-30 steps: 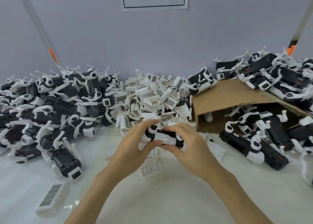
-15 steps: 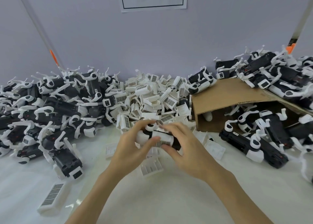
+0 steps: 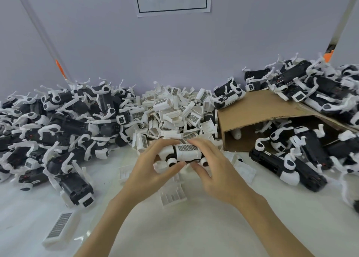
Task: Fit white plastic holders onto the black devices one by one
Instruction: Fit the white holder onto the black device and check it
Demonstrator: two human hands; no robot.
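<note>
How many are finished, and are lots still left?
Done: the left pile of black devices seems to wear white holders already, though I can't count them. In hand: both hands, left and right, grip one device with a holder on it. Left: the loose holders heaped behind look plentiful.

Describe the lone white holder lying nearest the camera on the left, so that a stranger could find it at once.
Start at the big heap of black devices with white arms on the left of the white table. Come toward the camera, past its nearest black device. There a flat white plastic holder lies alone, label up; unlike the piled holders behind, it touches nothing and shows its whole barcode.
</note>
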